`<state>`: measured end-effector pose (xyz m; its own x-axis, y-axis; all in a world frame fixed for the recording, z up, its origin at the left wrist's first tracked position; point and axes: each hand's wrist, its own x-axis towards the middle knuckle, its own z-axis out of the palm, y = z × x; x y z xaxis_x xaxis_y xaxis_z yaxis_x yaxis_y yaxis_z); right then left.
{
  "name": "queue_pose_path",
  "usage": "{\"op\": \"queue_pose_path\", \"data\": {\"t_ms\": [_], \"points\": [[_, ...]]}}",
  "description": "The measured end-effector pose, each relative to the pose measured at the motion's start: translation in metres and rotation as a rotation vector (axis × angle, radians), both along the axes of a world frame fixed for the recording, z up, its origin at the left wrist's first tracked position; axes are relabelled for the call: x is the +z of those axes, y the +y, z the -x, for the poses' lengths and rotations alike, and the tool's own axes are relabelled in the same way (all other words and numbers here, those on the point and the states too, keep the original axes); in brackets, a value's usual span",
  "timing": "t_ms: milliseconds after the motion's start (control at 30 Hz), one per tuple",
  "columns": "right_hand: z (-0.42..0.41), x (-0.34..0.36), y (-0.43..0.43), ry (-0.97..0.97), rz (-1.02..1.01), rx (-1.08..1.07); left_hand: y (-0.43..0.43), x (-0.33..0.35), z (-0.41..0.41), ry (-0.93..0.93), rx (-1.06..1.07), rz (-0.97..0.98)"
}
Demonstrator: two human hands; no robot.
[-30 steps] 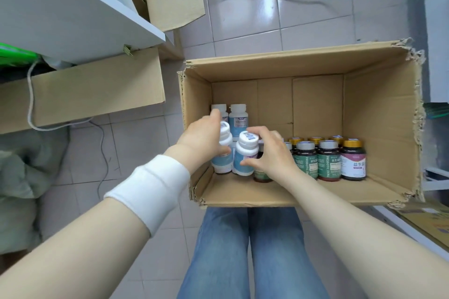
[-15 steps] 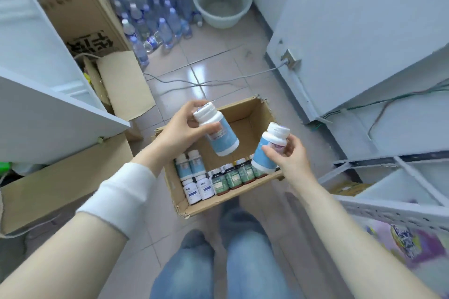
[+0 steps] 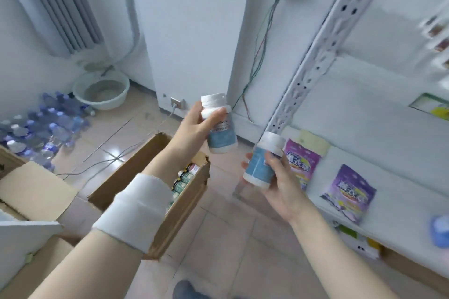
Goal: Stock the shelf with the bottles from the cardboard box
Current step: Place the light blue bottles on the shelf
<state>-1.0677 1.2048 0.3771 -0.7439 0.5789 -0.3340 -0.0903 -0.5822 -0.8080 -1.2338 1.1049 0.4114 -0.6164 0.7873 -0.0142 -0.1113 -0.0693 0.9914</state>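
A person's left hand point(image 3: 194, 126) grasps one blue bottle point(image 3: 220, 126) and the right hand point(image 3: 279, 182) grasps another point(image 3: 261, 161), both held up between the cardboard box point(image 3: 155, 177) and the white shelf point(image 3: 364, 153).

Your left arm point(image 3: 73, 262) and right arm point(image 3: 340, 250) stretch forward, apart from each other. Your left grip point(image 3: 194, 128), with a white band point(image 3: 136, 211) on the wrist, is curled round a bottle point(image 3: 223, 137) just under its cap. Your right grip point(image 3: 279, 184), lower, clasps a second bottle point(image 3: 257, 167), thumb on its front.
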Motion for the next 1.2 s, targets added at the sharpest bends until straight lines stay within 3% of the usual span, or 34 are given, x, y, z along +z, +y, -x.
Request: {"op": "queue_pose_path", "data": {"t_ms": [400, 633, 933, 1200], "points": [[-0.341, 0.082, 0.102, -0.013, -0.202, -0.216, 0.176, 0.091, -0.318, -0.013, -0.424, -0.231], [-0.502, 0.125, 0.14, -0.058, -0.361, -0.439, 0.26, 0.13, -0.47, 0.054, -0.621, -0.237], [-0.606, 0.166, 0.234, -0.042, -0.468, -0.669, 0.373, 0.167, -0.581, 0.141, -0.725, -0.227], [-0.636, 0.221, 0.363, -0.05, -0.593, -0.652, 0.502, 0.208, -0.616, 0.207, -0.78, -0.262]]}}
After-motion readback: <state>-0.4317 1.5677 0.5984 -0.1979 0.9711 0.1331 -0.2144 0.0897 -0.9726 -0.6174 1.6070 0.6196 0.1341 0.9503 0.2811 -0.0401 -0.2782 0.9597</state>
